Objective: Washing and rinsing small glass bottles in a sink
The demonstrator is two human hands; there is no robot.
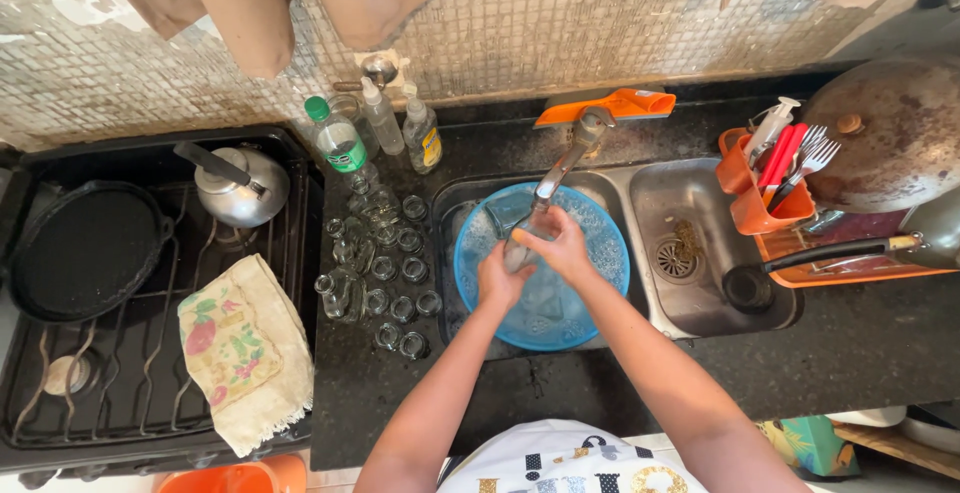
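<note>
Your white printed apron [570, 458] sits at the bottom edge, both forearms reaching over the black stone counter [860, 353] into the sink. Left hand [497, 281] and right hand [558, 250] are closed together around a small clear glass item [517, 251], right under the steel tap spout [560, 168]. I can't tell whether it's a jar or a lid. It's held above the round blue plastic basin [590, 298], which holds soapy water.

Risks, as I read them:
- Wet, soapy glass in a two-hand pinch could slip, drop into the basin and chip.
- Foam hides whatever is submerged, so reaching in blind could mean a cut.
- The cluster of small clear glass jars [385, 273] stands packed on the counter just left of the basin; a left elbow swing could topple several.
- The floral cloth [243, 348] drapes over the black stove grate [130, 353], a fire hazard if a burner is lit.
- The black pan handle [825, 253] juts over the right sink bowl [700, 203] and could be snagged.
</note>
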